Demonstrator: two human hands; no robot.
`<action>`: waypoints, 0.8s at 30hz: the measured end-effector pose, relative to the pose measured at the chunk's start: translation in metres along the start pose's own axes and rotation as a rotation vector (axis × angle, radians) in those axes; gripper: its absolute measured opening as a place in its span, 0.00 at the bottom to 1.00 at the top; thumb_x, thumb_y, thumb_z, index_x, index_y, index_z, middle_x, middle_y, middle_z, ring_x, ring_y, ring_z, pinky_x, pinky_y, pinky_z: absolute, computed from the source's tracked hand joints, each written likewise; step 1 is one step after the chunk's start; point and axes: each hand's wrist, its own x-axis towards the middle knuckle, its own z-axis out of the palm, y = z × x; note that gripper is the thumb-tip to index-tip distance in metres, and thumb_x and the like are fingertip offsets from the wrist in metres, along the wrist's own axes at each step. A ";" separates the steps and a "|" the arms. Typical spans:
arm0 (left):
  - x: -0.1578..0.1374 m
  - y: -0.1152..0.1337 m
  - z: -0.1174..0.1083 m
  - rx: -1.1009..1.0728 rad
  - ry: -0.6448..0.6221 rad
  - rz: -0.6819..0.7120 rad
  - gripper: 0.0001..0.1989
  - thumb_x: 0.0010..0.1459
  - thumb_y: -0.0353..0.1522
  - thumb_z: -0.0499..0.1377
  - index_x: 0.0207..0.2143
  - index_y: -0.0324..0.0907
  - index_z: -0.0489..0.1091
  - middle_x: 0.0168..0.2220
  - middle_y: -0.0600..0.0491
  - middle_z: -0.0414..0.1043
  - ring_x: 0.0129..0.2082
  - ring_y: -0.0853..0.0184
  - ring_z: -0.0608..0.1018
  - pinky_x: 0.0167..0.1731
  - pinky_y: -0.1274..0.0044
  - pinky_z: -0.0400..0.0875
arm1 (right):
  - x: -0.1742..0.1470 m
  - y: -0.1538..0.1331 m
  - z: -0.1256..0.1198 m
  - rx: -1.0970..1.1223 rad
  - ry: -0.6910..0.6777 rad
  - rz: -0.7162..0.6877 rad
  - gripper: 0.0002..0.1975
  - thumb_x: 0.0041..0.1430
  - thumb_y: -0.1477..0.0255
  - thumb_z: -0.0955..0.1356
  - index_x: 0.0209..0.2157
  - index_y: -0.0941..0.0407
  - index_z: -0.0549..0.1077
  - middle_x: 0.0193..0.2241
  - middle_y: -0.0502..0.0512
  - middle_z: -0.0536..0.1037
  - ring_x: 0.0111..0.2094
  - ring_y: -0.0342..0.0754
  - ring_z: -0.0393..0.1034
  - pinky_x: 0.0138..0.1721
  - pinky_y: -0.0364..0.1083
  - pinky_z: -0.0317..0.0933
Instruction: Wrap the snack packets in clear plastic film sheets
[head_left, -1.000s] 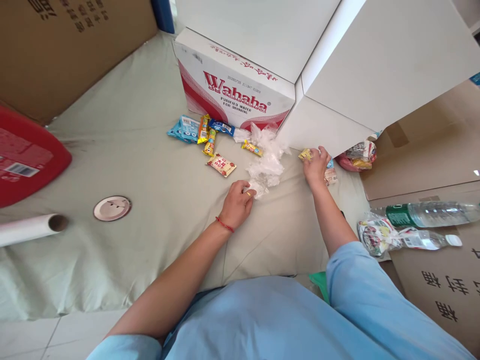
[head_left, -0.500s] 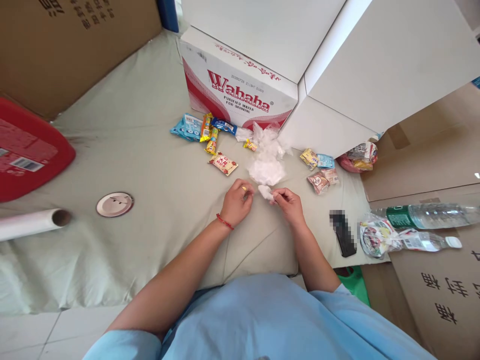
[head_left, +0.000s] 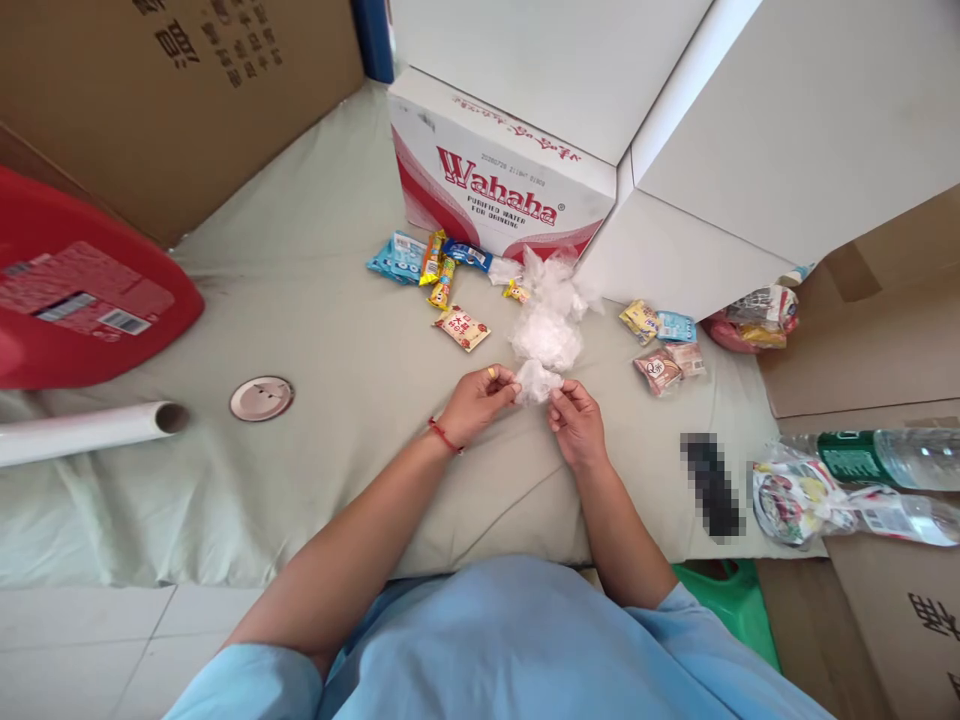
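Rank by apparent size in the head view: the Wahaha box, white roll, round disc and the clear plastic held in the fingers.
1. Wahaha box
2. White roll
Then, unranked: round disc and clear plastic; they look close, and the fingers hide part of the plastic.

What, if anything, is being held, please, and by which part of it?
A crumpled translucent plastic piece, pinched at opposite side edges by the left hand and right hand.

Crinkled translucent plastic film (head_left: 538, 382), creased matt cloth (head_left: 337, 340), smooth glossy plastic jug (head_left: 97, 285), matt cardboard box (head_left: 247, 130)
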 end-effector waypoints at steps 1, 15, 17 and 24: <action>0.001 0.003 -0.003 -0.064 -0.015 -0.007 0.12 0.49 0.40 0.68 0.30 0.41 0.74 0.28 0.56 0.73 0.29 0.69 0.73 0.33 0.75 0.69 | 0.001 -0.003 -0.005 0.034 0.013 0.009 0.16 0.46 0.64 0.80 0.33 0.53 0.75 0.26 0.43 0.70 0.21 0.35 0.58 0.17 0.36 0.54; -0.014 0.008 -0.004 0.218 0.225 0.526 0.24 0.59 0.54 0.62 0.48 0.48 0.70 0.51 0.46 0.69 0.54 0.57 0.73 0.54 0.64 0.72 | -0.002 -0.028 -0.024 0.217 0.082 0.120 0.20 0.45 0.64 0.80 0.33 0.52 0.69 0.22 0.39 0.68 0.13 0.31 0.42 0.10 0.34 0.39; -0.019 0.009 0.003 0.461 0.116 0.635 0.31 0.56 0.56 0.64 0.54 0.48 0.69 0.56 0.44 0.68 0.59 0.53 0.70 0.61 0.58 0.67 | -0.001 -0.028 -0.025 0.221 0.082 0.122 0.21 0.45 0.63 0.80 0.33 0.52 0.69 0.22 0.38 0.68 0.13 0.31 0.42 0.10 0.34 0.39; -0.019 0.007 0.015 0.639 0.095 0.562 0.09 0.66 0.39 0.60 0.37 0.47 0.77 0.40 0.49 0.76 0.48 0.60 0.75 0.53 0.64 0.69 | 0.001 -0.024 -0.030 0.218 0.021 0.138 0.20 0.48 0.63 0.80 0.34 0.52 0.69 0.22 0.38 0.67 0.13 0.31 0.43 0.10 0.32 0.41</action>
